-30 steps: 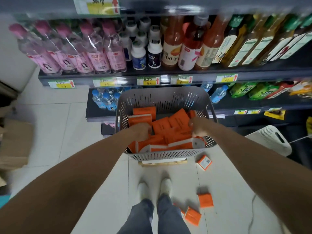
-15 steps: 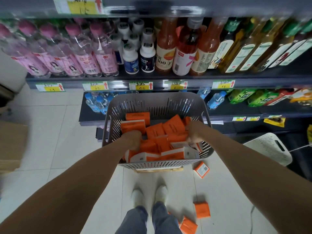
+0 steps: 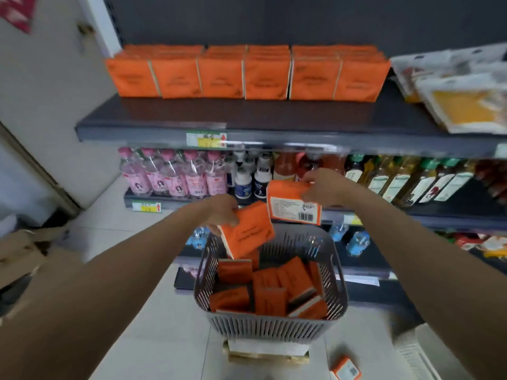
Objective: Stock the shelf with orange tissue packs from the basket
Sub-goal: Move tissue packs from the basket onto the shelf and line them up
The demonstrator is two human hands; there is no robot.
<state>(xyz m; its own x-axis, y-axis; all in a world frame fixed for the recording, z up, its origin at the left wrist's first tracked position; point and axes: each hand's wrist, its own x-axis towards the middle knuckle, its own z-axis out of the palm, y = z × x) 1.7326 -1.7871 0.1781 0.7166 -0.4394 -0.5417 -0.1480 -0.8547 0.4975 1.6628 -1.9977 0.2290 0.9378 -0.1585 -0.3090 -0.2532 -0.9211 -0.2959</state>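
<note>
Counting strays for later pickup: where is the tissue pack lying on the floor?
In the head view, one orange pack lies on the pale floor at bottom right, just right of the grey basket and the stand under it.

This is a small shop aisle. Dark metal shelves (image 3: 247,124) carry yellow-and-green price tags (image 3: 206,139) along their front edges. A row of identical orange tissue packs (image 3: 247,75) faces outward on the far top shelf, and below it stand pink-capped clear bottles (image 3: 170,174) on the left and green-capped amber bottles (image 3: 406,179) on the right.
</note>
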